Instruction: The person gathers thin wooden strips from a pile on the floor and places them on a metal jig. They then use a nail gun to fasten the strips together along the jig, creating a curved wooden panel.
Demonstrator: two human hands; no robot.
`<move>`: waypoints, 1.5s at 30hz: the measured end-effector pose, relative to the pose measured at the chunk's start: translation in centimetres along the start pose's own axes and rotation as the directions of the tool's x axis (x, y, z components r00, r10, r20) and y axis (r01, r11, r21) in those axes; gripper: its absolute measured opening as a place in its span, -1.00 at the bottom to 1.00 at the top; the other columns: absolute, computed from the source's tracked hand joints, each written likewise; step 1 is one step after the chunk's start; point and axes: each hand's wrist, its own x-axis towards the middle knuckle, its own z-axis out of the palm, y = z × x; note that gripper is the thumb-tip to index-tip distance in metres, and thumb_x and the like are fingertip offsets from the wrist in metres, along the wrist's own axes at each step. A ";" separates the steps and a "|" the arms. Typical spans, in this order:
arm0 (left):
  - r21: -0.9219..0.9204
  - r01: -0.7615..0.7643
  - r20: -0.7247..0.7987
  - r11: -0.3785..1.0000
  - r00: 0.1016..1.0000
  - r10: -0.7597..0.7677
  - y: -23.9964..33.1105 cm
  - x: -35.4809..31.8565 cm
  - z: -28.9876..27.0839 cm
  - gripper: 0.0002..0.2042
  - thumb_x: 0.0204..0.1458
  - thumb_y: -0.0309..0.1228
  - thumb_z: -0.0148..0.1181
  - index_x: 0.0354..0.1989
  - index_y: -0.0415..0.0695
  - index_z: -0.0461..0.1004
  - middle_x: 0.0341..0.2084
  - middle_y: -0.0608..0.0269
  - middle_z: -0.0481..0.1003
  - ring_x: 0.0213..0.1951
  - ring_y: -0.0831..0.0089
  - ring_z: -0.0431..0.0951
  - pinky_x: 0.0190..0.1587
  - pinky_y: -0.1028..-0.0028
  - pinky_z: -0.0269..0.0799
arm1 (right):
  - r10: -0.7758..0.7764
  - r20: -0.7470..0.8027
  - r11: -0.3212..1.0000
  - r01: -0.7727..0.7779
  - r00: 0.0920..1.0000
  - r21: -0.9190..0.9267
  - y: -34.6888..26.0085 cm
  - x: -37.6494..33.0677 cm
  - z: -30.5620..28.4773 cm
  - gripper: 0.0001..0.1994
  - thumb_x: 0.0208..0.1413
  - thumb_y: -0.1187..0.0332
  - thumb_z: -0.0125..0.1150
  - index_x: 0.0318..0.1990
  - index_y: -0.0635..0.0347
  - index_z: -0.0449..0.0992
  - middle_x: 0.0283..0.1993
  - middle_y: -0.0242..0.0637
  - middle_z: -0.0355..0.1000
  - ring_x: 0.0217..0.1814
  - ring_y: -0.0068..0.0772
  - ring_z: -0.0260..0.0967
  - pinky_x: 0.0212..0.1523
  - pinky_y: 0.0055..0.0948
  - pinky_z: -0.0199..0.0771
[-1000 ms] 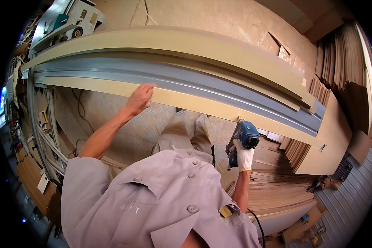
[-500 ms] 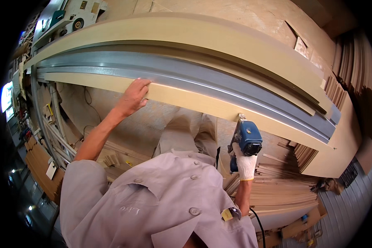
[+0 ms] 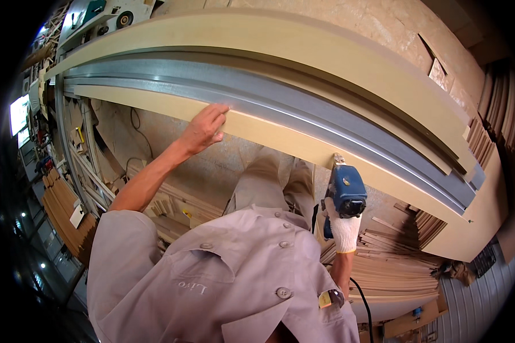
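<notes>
A long pale wooden strip (image 3: 269, 133) runs from left to right along the near side of a grey metal-looking rail (image 3: 303, 117). My bare left hand (image 3: 206, 127) grips the strip left of its middle, fingertips over the top face and thumb at the near edge. My right hand (image 3: 344, 231), in a white knit glove, is wrapped round the handle of a blue nail gun (image 3: 348, 186). The gun's metal nose (image 3: 339, 159) is at the strip's near edge, right of the middle; whether it presses on the wood I cannot tell.
Beyond the rail lies a wide pale board (image 3: 269, 31). Thin wooden strips (image 3: 400, 268) are stacked below right, with more stacks (image 3: 500, 108) at far right. A dark hose (image 3: 365, 303) hangs beside my right arm. A white machine (image 3: 123, 17) stands far left.
The whole view has shifted and turned slightly. My left hand sits a little farther right along the strip, and the nail gun a little farther left.
</notes>
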 end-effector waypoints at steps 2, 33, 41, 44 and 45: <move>0.008 -0.019 -0.015 1.000 1.000 0.020 -0.3 -0.2 0.2 -0.67 -0.26 -0.59 0.31 -0.26 -0.29 0.37 0.08 -0.03 0.45 0.12 -0.02 0.47 0.17 0.16 0.46 | -0.099 0.039 0.995 0.099 0.994 0.003 -1.9 -0.2 1.4 -0.69 0.05 0.33 0.49 -0.19 0.29 0.49 -0.36 -0.32 0.56 -0.39 -0.43 0.52 -0.31 -0.36 0.53; 0.030 0.092 0.021 0.995 0.995 -0.093 -0.1 -0.7 0.3 -0.68 -0.24 -0.61 0.38 -0.30 -0.30 0.36 0.15 0.02 0.44 0.21 -0.01 0.43 0.21 0.19 0.45 | -0.210 -0.193 0.977 0.211 0.959 -0.014 2.9 1.3 -10.4 -0.84 0.04 0.51 0.40 -0.23 0.29 0.57 -0.39 -0.31 0.57 -0.44 -0.52 0.49 -0.37 -0.45 0.51; 0.045 0.129 -0.001 0.991 0.992 -0.130 0.0 -0.8 1.1 -0.67 -0.25 -0.62 0.37 -0.28 -0.27 0.38 0.15 0.07 0.43 0.19 0.01 0.45 0.16 0.21 0.49 | -0.095 -0.192 0.989 0.114 0.977 0.089 2.5 1.3 -14.5 -0.87 0.10 0.43 0.31 -0.26 0.31 0.56 -0.55 -0.32 0.50 -0.57 -0.50 0.46 -0.51 -0.44 0.48; 0.066 0.121 -0.018 0.991 0.993 -0.120 0.2 -0.7 1.1 -0.68 -0.26 -0.63 0.37 -0.30 -0.26 0.37 0.16 0.07 0.43 0.18 0.02 0.46 0.15 0.21 0.50 | -0.034 -0.204 0.991 0.059 0.978 0.116 3.8 2.0 -16.4 -0.77 0.07 0.51 0.37 -0.16 0.35 0.48 -0.47 -0.28 0.53 -0.57 -0.47 0.46 -0.51 -0.41 0.47; 0.073 0.118 -0.024 0.990 0.993 -0.117 0.2 -0.7 1.1 -0.68 -0.26 -0.63 0.37 -0.31 -0.26 0.37 0.16 0.07 0.43 0.18 0.02 0.46 0.14 0.20 0.50 | -0.045 -0.209 0.987 0.075 0.977 0.139 4.0 2.1 -16.9 -0.79 0.07 0.51 0.37 -0.18 0.35 0.49 -0.48 -0.28 0.53 -0.57 -0.48 0.46 -0.51 -0.41 0.46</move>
